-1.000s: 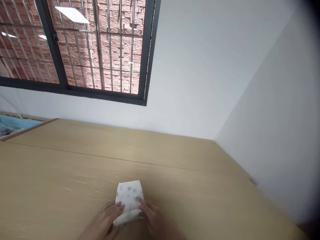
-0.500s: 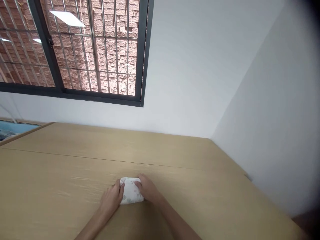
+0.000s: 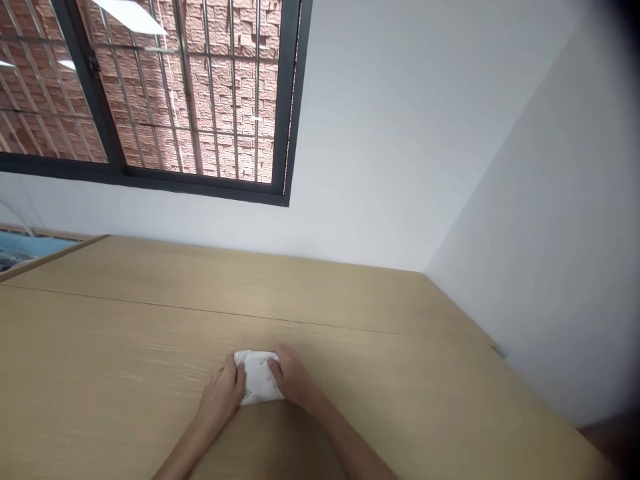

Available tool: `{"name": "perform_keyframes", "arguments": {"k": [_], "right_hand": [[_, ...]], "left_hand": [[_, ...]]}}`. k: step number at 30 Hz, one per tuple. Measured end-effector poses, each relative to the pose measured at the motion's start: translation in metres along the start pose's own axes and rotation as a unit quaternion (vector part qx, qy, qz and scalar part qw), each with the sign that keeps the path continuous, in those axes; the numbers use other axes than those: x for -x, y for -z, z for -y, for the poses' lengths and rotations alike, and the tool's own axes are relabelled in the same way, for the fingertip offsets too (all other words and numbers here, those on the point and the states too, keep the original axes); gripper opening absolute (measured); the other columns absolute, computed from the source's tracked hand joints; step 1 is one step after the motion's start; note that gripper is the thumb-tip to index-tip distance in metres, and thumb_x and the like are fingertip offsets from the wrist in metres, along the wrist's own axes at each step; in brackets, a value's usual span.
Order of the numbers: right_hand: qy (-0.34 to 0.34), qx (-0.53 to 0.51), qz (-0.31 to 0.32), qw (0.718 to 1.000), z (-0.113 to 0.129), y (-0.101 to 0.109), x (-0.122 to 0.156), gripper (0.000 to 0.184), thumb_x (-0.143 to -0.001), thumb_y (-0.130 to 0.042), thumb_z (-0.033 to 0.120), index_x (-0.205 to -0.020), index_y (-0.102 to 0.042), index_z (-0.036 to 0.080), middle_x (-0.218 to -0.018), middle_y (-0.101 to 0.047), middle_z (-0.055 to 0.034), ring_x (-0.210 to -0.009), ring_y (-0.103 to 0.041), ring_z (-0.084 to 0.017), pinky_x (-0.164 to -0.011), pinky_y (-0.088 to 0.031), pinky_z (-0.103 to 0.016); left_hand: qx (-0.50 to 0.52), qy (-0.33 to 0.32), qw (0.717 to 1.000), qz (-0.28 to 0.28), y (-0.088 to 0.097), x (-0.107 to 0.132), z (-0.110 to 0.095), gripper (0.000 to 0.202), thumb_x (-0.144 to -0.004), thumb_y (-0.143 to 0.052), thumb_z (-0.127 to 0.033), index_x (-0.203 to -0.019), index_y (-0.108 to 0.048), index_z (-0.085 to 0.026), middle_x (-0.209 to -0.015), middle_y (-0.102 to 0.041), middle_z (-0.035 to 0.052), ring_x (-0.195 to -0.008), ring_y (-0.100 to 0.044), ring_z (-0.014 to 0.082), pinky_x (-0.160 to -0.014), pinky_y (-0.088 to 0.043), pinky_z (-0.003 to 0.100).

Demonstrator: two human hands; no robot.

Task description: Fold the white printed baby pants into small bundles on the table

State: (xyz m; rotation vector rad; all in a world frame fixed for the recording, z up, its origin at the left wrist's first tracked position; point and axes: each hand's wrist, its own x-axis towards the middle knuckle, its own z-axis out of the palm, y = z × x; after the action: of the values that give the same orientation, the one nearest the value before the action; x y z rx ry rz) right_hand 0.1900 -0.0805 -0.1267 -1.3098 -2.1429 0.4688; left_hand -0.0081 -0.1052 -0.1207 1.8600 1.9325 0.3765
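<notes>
A small folded white cloth (image 3: 260,379) with a faint grey and pink print lies on the wooden surface (image 3: 400,400), near the lower middle of the view. My left hand (image 3: 223,390) grips its left edge, thumb on top. On the right edge my right hand (image 3: 293,377) has closed the same way, its thumb over the upper right part. Both hands' fingertips are partly hidden behind the cloth. I cannot tell whether the cloth is pressed flat on the surface or held slightly above it.
A thin seam (image 3: 200,309) crosses the wooden surface beyond my hands. Behind it rise a white wall (image 3: 370,147) and a dark-framed barred window (image 3: 205,183). Something light blue (image 3: 50,245) lies past the raised left edge.
The view has tilted down slightly, so the window sits higher. The cloth looks a little flatter and smoother, and both hands keep hold of its sides.
</notes>
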Motion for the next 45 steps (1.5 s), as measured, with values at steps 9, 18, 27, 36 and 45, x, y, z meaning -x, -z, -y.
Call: {"name": "perform_keyframes", "arguments": {"k": [9, 18, 27, 36, 45], "right_hand": [[0.051, 0.035, 0.016, 0.998, 0.004, 0.000, 0.008, 0.028, -0.102, -0.043, 0.017, -0.124, -0.061, 0.024, -0.113, -0.068, -0.0053, -0.106, -0.061, -0.021, -0.096, -0.049, -0.034], [0.062, 0.085, 0.012, 0.994, 0.032, 0.001, 0.013, 0.045, -0.107, -0.033, 0.028, -0.150, -0.047, 0.020, -0.154, -0.045, -0.0137, -0.143, -0.038, -0.027, -0.118, -0.032, -0.051], [-0.005, 0.079, 0.056, 0.995, 0.038, -0.016, 0.023, 0.056, -0.106, -0.039, 0.042, -0.157, -0.037, 0.017, -0.161, -0.035, -0.0126, -0.151, -0.024, -0.034, -0.122, -0.026, -0.056], [-0.029, 0.096, 0.027, 0.995, 0.009, -0.002, 0.037, 0.055, -0.106, -0.035, 0.033, -0.154, -0.037, 0.009, -0.159, -0.034, -0.0205, -0.150, -0.028, -0.034, -0.122, -0.026, -0.056], [0.066, 0.039, 0.111, 0.991, 0.017, 0.017, 0.040, 0.078, -0.088, -0.065, 0.046, -0.155, -0.037, 0.016, -0.159, -0.037, -0.0154, -0.146, -0.033, -0.033, -0.122, -0.024, -0.049]], "left_hand": [[0.053, -0.011, 0.998, -0.022, 0.000, -0.002, 0.006, 0.028, -0.100, -0.040, -0.021, -0.127, -0.041, -0.017, -0.093, -0.072, 0.0064, -0.087, -0.071, 0.0229, -0.070, -0.046, 0.029], [-0.108, -0.214, 0.953, -0.185, -0.040, -0.003, 0.006, 0.057, -0.095, -0.032, -0.017, -0.152, -0.034, -0.005, -0.157, -0.038, 0.0198, -0.149, -0.029, 0.0323, -0.119, -0.030, 0.049], [-0.130, -0.241, 0.956, -0.102, -0.055, -0.008, 0.022, 0.062, -0.095, -0.036, -0.024, -0.155, -0.034, -0.010, -0.162, -0.032, 0.0120, -0.152, -0.023, 0.0281, -0.124, -0.023, 0.048], [-0.176, -0.214, 0.939, -0.203, -0.038, 0.015, 0.046, 0.057, -0.101, -0.031, -0.028, -0.152, -0.037, -0.002, -0.161, -0.029, 0.0197, -0.152, -0.022, 0.0363, -0.121, -0.028, 0.057], [-0.125, -0.313, 0.939, -0.066, -0.027, 0.011, 0.040, 0.070, -0.093, -0.054, -0.040, -0.152, -0.037, -0.007, -0.159, -0.034, 0.0194, -0.148, -0.032, 0.0349, -0.119, -0.036, 0.053]]}}
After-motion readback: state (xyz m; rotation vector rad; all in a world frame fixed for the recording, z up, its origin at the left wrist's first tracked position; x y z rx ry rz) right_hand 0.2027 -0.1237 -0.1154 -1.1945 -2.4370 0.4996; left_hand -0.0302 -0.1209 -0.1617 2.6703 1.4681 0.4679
